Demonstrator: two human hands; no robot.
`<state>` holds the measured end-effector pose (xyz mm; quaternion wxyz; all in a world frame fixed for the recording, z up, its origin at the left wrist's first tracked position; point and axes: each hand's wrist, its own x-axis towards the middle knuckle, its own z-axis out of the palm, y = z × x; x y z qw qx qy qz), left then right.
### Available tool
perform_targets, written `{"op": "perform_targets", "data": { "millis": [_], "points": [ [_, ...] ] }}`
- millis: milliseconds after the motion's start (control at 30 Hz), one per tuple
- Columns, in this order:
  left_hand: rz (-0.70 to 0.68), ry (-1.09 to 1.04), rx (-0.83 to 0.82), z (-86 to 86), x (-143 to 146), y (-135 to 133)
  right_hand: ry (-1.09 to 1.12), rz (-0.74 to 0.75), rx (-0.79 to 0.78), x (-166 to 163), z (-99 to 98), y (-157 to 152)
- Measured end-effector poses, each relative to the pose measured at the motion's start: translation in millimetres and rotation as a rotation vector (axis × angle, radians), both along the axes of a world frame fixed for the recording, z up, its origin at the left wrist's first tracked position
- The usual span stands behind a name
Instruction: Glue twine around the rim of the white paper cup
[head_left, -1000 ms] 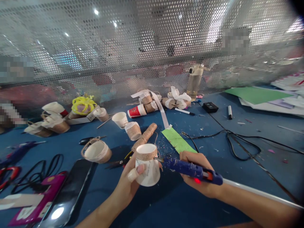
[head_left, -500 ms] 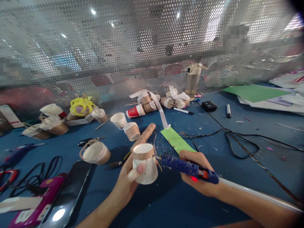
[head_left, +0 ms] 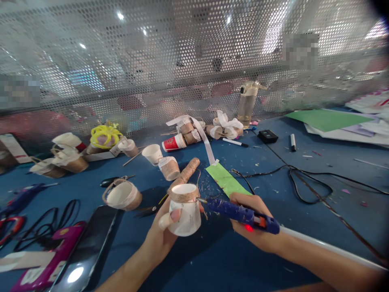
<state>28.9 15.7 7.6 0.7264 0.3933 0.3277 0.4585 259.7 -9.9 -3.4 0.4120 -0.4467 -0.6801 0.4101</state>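
My left hand [head_left: 165,227] is closed around a small white paper cup [head_left: 187,219], held upside down or tapered toward the top, with brown twine wound around its upper band. In my right hand [head_left: 253,215] is a blue hot glue gun [head_left: 234,209], a glue stick running out of its back and a red light glowing. The gun's nozzle is at the right side of the cup, by the twine band. A roll of twine [head_left: 188,172] lies just behind the cup, its loose strand reaching toward it. Scissors [head_left: 152,209] lie partly hidden behind my left hand.
A twine-handled cup [head_left: 121,196] and a phone [head_left: 88,243] lie at left, near a purple glue gun [head_left: 48,259]. Finished-looking cups [head_left: 71,158] stand farther back. A green paper strip [head_left: 226,180], a black cable [head_left: 316,170] and a bottle [head_left: 246,105] are to the right.
The cup has turned slightly in my left hand, and my thumb has shifted a little to the left. The glue gun stays almost in place beside the twine band.
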Motion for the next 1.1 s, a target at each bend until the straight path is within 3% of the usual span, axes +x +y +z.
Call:
{"op": "perform_targets", "data": {
  "millis": [533,733,900,1100],
  "points": [
    [-0.046,-0.017,-0.046,-11.0,-5.9,2.1,0.021,-0.001,0.042,0.5,-8.8,-2.3],
    [-0.080,-0.006,-0.063,-10.7,-8.7,1.1,0.029,-0.093,-0.088,-3.4,-8.0,0.9],
    [-0.131,0.015,-0.038,-12.1,-5.4,-0.7,0.242,-0.176,-0.219,-6.3,-10.1,3.0],
    [-0.177,0.028,-0.109,-16.3,1.8,-3.8,0.429,-0.104,-0.157,-14.4,-8.8,4.3]
  ]
}}
